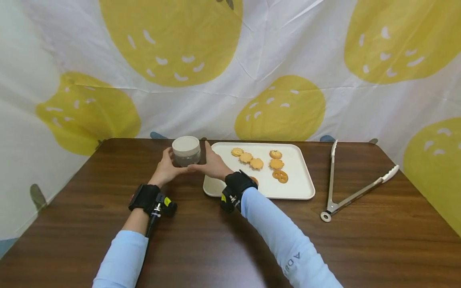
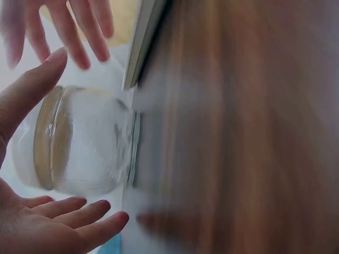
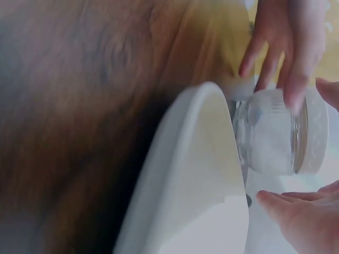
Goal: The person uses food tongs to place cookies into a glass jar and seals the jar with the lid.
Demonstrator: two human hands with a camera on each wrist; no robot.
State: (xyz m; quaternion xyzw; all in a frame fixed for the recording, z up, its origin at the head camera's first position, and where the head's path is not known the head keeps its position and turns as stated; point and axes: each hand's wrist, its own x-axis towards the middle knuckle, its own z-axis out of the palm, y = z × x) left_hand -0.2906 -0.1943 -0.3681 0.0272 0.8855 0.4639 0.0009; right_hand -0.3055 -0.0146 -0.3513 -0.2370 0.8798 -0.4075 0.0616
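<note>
A clear jar (image 1: 186,159) with a white lid (image 1: 185,144) stands upright near the table's back edge, left of the tray. My left hand (image 1: 167,170) is at its left side and my right hand (image 1: 213,163) at its right, with the thumbs near each other in front. In the left wrist view, the left fingers (image 2: 90,214) are extended beside the jar (image 2: 92,140), a small gap between. In the right wrist view, the right fingers (image 3: 275,203) also stay apart from the glass. The jar looks empty.
A white tray (image 1: 299,188) carries several cookies (image 1: 256,163) and a pretzel-shaped one (image 1: 280,176); the right forearm crosses its near left corner. Spread metal tongs (image 1: 331,206) with white tips lie on the right of the wooden table (image 1: 194,248). A patterned cloth (image 1: 201,108) hangs behind.
</note>
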